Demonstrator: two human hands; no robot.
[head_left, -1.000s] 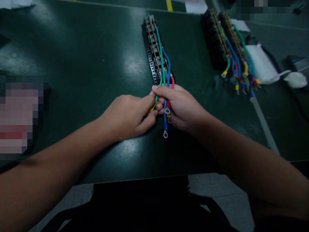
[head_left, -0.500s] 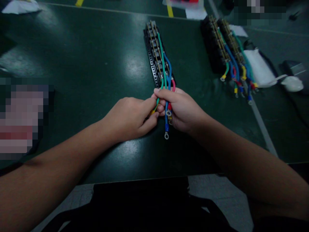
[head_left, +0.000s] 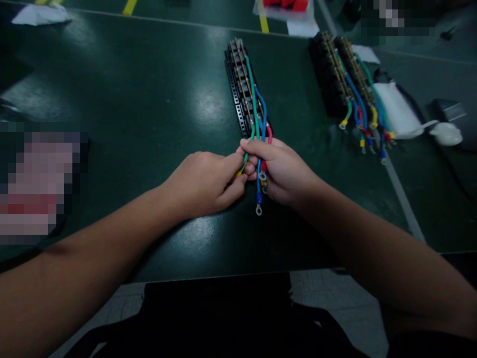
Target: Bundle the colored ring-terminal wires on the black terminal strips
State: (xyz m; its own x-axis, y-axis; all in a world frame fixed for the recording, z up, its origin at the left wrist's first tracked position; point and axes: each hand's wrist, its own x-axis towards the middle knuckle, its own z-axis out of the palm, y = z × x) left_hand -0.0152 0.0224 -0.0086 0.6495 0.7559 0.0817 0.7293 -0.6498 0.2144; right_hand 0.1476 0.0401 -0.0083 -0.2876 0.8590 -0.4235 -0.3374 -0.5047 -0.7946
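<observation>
A long black socket strip [head_left: 244,84] with brass bars lies on the dark green table, its wired end toward me. Green, blue and red wires run from it into my hands. My right hand [head_left: 285,166] is closed around the bundle, thumb across the wires. Below its fingers hang ring terminals, among them one with a blue sleeve [head_left: 259,198] and one with a red sleeve [head_left: 264,166]. My left hand [head_left: 208,179] pinches a green wire close to its yellow-sleeved end [head_left: 238,174]; its fingertips hide the terminal. Both hands meet at the fingertips.
Two similar wired strips [head_left: 341,74] stand at the right, ring terminals toward me. Beside them lie a white pouch [head_left: 397,109] and a white rounded object [head_left: 446,132]. A bag with red parts [head_left: 285,7] is at the back. A blurred-out item [head_left: 40,184] lies left.
The whole view has shifted slightly, with the table's contents a little lower in the picture. My hands keep the same grip on the wires.
</observation>
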